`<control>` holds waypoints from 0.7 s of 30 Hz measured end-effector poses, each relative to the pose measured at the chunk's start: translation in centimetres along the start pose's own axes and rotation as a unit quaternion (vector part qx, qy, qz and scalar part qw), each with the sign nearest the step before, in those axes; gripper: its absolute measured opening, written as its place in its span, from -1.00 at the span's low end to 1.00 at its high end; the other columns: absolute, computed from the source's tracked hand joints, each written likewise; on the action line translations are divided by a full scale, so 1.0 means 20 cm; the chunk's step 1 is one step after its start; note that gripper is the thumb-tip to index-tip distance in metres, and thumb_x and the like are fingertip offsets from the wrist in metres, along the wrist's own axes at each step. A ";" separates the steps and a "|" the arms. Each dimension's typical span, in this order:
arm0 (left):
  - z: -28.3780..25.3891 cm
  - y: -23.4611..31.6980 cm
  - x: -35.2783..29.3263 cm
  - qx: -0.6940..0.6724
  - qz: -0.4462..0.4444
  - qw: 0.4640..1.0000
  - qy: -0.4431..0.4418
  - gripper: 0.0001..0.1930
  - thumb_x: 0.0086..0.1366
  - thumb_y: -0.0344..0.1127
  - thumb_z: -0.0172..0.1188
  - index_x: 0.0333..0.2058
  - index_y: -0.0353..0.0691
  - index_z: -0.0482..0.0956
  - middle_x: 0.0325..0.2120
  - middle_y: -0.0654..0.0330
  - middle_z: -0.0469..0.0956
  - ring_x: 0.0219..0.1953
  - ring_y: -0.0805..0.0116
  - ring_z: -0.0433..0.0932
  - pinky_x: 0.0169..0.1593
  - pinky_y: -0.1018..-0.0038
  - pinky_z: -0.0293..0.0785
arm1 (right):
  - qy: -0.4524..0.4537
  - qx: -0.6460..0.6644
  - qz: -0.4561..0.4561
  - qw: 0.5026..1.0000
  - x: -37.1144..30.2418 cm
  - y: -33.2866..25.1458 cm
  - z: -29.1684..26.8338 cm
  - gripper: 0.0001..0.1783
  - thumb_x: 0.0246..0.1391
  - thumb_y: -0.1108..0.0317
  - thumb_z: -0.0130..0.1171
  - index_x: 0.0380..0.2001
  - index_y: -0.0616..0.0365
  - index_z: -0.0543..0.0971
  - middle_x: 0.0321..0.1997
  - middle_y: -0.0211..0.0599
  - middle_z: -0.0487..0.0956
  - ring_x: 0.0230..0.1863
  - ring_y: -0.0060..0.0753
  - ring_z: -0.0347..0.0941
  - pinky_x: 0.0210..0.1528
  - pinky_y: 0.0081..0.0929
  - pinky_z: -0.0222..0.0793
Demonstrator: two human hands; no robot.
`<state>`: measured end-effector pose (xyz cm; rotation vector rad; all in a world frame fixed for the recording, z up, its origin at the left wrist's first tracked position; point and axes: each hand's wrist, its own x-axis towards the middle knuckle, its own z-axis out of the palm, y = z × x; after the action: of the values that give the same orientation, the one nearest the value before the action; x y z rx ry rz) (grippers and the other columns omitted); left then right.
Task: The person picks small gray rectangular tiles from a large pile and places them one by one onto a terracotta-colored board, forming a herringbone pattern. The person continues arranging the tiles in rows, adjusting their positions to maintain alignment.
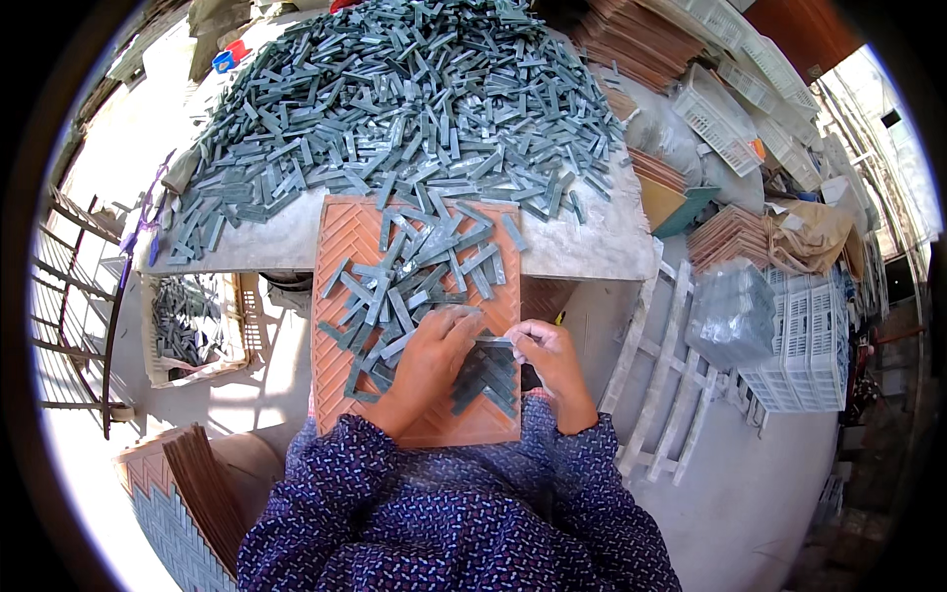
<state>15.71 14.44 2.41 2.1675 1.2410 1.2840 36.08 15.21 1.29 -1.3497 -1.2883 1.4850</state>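
Note:
An orange tray (340, 222) with moulded herringbone grooves extends from the table edge toward my lap. Loose grey-green stone strips (380, 291) lie heaped across its middle. At its near right, several strips (488, 380) sit in a herringbone pattern in the grooves. My left hand (434, 360) is over the tray between the heap and the laid strips, its fingers curled together; what they hold, if anything, is hidden. At the tray's right edge, my right hand (552, 360) pinches the end of a stone strip (493, 340) with thumb and forefinger.
A big pile of stone strips (414, 99) covers the pale table (592, 237). Below left stands a crate (242, 331) of strips, with stacked trays (197, 483) nearer me. To the right are a slatted pallet (646, 365), white plastic crates (809, 340) and more trays (730, 237).

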 end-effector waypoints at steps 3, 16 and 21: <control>0.02 -0.03 -0.08 -0.030 -0.058 0.995 -0.079 -0.73 0.09 -0.43 0.23 -0.18 -0.26 0.54 -0.31 0.05 0.53 -0.25 0.04 0.51 -0.20 0.26 0.47 | -0.039 0.040 0.047 0.997 -0.02 -0.03 -0.02 -0.80 0.13 0.34 0.16 -0.32 0.29 0.59 -0.50 -0.48 0.50 -0.51 -0.71 0.34 -0.44 -0.69 0.26; 0.01 -0.01 -0.24 -0.034 -0.108 0.992 -0.050 -0.74 0.06 -0.51 0.27 -0.22 -0.33 0.54 -0.40 0.05 0.51 -0.46 0.15 0.52 -0.35 0.34 0.48 | -0.021 0.025 0.016 0.999 0.06 0.06 0.11 -0.74 0.14 0.27 0.18 -0.31 0.31 0.59 -0.54 -0.53 0.47 -0.53 -0.74 0.30 -0.47 -0.70 0.24; 0.03 0.00 -0.24 0.007 -0.078 0.996 -0.032 -0.75 0.04 -0.54 0.27 -0.26 -0.34 0.52 -0.42 0.04 0.49 -0.45 0.15 0.52 -0.34 0.32 0.47 | -0.007 -0.013 -0.017 1.000 0.05 0.08 0.10 -0.74 0.16 0.27 0.17 -0.30 0.30 0.60 -0.54 -0.49 0.49 -0.51 -0.72 0.34 -0.44 -0.69 0.28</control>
<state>15.16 10.57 -0.58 2.0590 1.3672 1.1366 34.16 15.33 -0.63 -1.3298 -1.3378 1.4624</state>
